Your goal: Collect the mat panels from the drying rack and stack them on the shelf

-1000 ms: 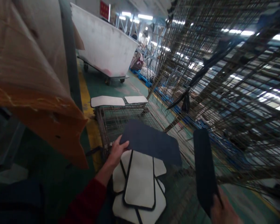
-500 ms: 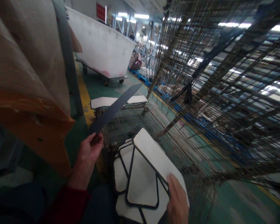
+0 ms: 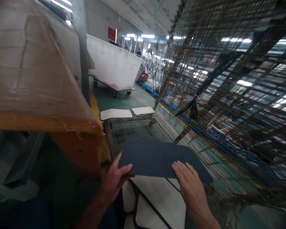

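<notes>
A flat dark grey panel with angled corners lies across the view above a pile. My left hand grips its left end, thumb on top and fingers partly hidden. On its near right part rests my right hand, fingers stretched out and flat on the surface; its thumb is hidden. Beneath the panel is a pile of white-faced pieces with dark edges, turned at various angles. Farther off, two white pieces, a left one and a right one, lie on the wire mesh rack.
A tall wire mesh frame leans along the right. At left, a sheet-covered load with an orange lower edge stands beside a grey post. A white wheeled tub stands behind, and blue pallets farther back.
The dark panel has swung from upright and slanted in my left hand to lying flat over the pile. My right hand has moved from a white piece onto this panel.
</notes>
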Available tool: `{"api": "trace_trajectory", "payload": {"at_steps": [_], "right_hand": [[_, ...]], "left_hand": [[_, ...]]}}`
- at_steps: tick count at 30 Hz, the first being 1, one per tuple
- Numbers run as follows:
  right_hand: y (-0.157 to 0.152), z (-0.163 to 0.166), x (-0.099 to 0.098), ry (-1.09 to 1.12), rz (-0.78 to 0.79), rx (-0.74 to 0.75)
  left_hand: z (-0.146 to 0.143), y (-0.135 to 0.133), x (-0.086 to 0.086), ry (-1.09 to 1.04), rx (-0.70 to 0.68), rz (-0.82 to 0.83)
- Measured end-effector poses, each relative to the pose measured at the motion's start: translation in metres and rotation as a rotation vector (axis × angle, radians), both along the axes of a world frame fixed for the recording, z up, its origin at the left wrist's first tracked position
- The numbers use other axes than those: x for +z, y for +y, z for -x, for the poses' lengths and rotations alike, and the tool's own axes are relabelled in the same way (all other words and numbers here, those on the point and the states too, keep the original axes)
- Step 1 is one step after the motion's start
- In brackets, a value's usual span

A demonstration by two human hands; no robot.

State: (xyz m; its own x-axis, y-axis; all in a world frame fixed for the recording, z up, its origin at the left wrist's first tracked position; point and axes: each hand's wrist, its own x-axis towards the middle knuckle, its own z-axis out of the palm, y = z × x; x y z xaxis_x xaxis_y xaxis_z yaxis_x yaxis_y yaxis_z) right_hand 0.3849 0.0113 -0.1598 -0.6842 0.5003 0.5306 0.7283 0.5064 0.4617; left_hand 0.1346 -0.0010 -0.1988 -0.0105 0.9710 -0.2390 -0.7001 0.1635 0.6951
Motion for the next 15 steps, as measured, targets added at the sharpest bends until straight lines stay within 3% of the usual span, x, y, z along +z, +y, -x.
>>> {"api": "trace_trajectory", "payload": {"at_steps": [2,5,8,10,12,15], "right_hand": [[0.005,-0.013,0.001,0.029,-0.021,0.029],[0.008,-0.035,0.017,0.143,0.044,-0.032],[0.015,-0.062,0.02,0.342,0.32,-0.163],[0.025,-0.074,-0.002,0.445,0.68,-0.303],[0.033,-0.074,-0.039,0.428,0.964,-0.465],[0.036,-0.042,-0.091,0.157,0.954,-0.617]], "left_hand": [[0.004,-0.001,-0.001,-0.057,-0.106,-0.038],[0.031,0.002,-0.001,-0.133,-0.216,-0.133],[0.064,-0.001,0.002,0.055,-0.136,-0.315],[0.078,-0.007,0.006,0.212,-0.17,-0.514],[0.087,-0.013,0.012,0.261,-0.287,-0.707],[0.103,-0.016,0.025,0.148,-0.295,-0.774]]}}
